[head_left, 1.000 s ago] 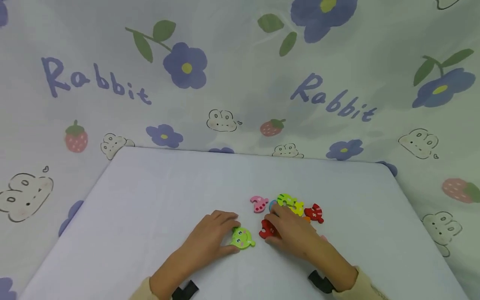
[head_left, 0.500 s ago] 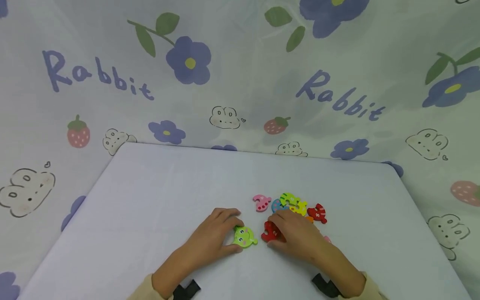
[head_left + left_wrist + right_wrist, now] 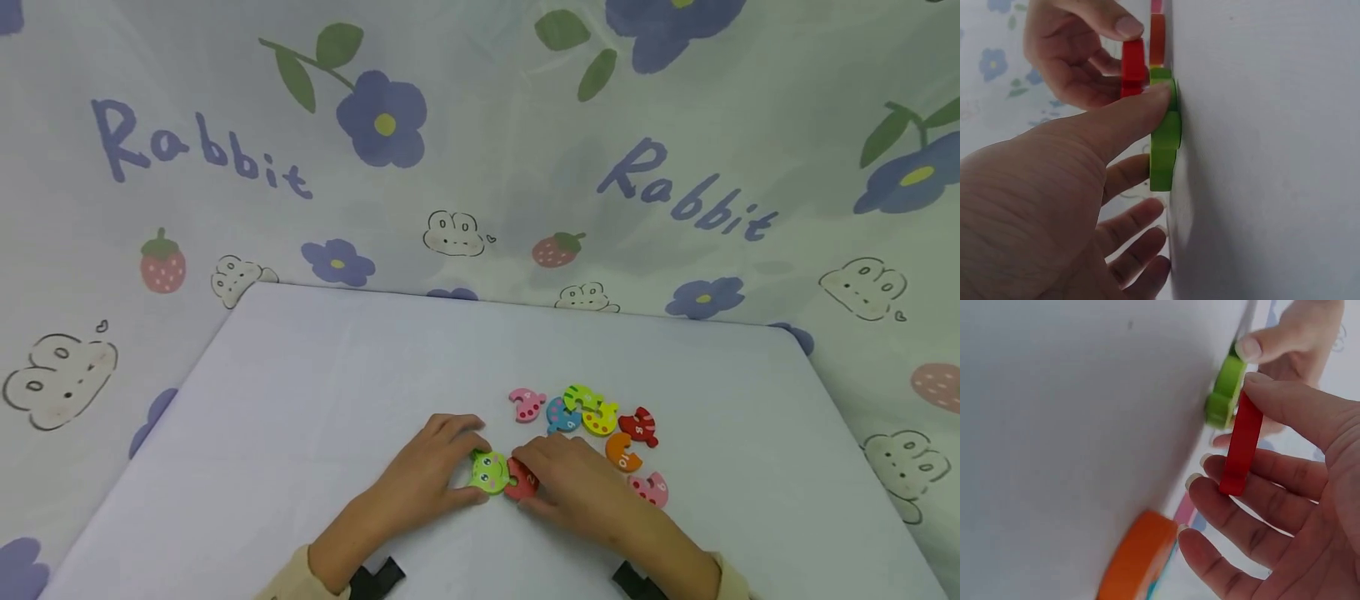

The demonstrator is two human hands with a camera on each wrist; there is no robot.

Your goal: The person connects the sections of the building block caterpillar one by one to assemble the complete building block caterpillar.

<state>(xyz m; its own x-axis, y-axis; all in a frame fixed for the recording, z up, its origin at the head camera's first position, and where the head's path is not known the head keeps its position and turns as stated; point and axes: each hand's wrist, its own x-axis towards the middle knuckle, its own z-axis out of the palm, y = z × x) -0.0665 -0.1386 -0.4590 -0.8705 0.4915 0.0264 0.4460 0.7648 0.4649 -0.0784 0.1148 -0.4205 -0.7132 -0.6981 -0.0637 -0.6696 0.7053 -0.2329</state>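
Observation:
Flat on the white table lies a green piece with a smiling face [image 3: 490,472], pinched by the left hand [image 3: 422,472] between thumb and fingers. The right hand [image 3: 581,483] grips a red piece numbered 2 [image 3: 521,480] at the green piece's right side. In the left wrist view the red piece [image 3: 1133,65] is raised off the table, beside the green piece [image 3: 1165,134]. The right wrist view shows the red piece [image 3: 1242,445] between thumb and fingers, its end near the green piece [image 3: 1227,390]; whether they touch is unclear.
Behind the right hand lie pink [image 3: 528,405], blue [image 3: 562,415], green striped [image 3: 581,397], yellow [image 3: 601,418] and red striped [image 3: 639,427] pieces. An orange piece [image 3: 622,452] and another pink one [image 3: 649,489] lie right of that hand. A printed curtain hangs behind the table.
The right hand has moved left and brought the red piece up beside the green one, uncovering the blue and orange pieces. My left hand has kept its hold, and the view has shifted slightly.

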